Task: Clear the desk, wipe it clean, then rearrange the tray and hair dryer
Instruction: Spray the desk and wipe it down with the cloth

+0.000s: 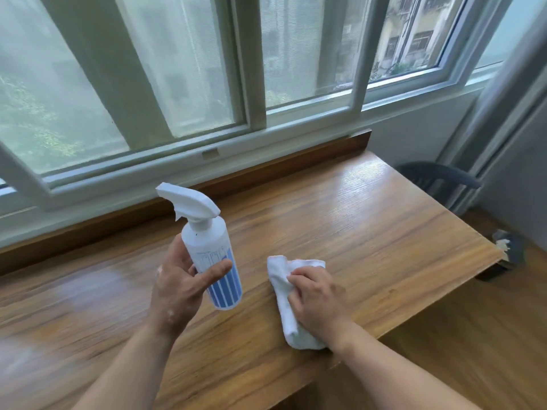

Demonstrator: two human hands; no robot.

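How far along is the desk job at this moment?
Done, by the look of it: clearing, since only the cloth lies on the visible desk. In hand: wiping; the right hand holds the cloth on the wood, the left hand holds a spray bottle above it. Left: finishing the wipe, then placing the tray and hair dryer, neither in view.

head | looks forward-down — close over desk | faces window

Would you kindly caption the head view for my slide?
Left hand holds a spray bottle; right hand grips a white cloth on the wooden desk.
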